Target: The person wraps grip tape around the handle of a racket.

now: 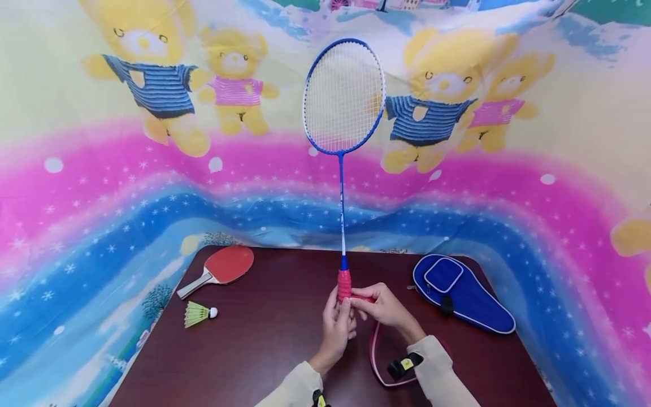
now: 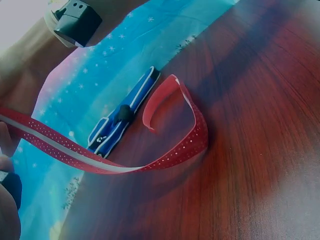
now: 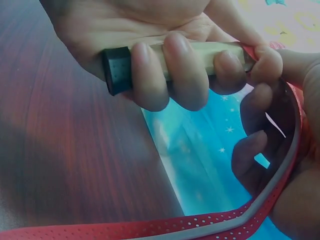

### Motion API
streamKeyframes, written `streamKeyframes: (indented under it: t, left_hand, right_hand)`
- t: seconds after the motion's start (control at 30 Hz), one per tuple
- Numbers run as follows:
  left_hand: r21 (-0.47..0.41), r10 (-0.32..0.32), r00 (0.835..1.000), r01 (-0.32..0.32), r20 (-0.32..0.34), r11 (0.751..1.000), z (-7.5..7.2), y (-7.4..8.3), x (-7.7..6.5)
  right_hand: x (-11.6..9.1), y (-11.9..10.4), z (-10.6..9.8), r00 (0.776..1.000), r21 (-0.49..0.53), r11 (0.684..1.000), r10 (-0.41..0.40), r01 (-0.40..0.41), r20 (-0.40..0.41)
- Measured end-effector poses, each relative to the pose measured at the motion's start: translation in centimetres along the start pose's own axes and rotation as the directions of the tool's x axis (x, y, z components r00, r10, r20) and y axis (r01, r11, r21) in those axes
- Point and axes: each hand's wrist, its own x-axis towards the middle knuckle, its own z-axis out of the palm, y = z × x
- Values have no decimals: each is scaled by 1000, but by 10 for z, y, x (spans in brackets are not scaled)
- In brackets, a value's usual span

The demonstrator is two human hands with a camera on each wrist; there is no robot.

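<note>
A blue and white badminton racket (image 1: 342,203) stands upright over the table, head up. My left hand (image 1: 335,328) grips its lower handle. In the right wrist view, left fingers curl round the bare pale wood (image 3: 202,54) above a black end cap (image 3: 118,71). Red perforated grip tape (image 2: 172,158) covers the upper handle in coils. My right hand (image 1: 385,308) pinches this tape beside the handle, at the end of the coils. The loose length, with a pale stripe along its inner side, hangs from the right hand and curls down near the tabletop.
A red table tennis bat (image 1: 231,264) and a yellow-green shuttlecock (image 1: 197,314) lie on the dark wooden table (image 1: 269,350) at left. On the right is a blue zipped bat case (image 1: 470,302). A printed bear cloth (image 1: 285,186) hangs behind the table.
</note>
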Motion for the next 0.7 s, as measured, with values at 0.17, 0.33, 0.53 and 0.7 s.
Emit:
streamKeyframes:
  t: [0.17,0.33,0.53,0.7]
  left_hand:
    - [-55,16,998,-12,58,998,-4,3,4]
    - [-110,7,994,5,110,994,-6,6,4]
    - [-168,-8,983,39,183,985,-8,5,2]
    - [-118,7,985,14,171,993,-9,4,5]
  right_hand:
    - [3,0,-4,999,33,999,-24,23,42]
    - [3,3,-8,995,55,998,-28,23,91]
    - [-1,5,-9,992,82,997,-18,8,124]
    - [-2,2,-9,996,57,998,-14,9,83]
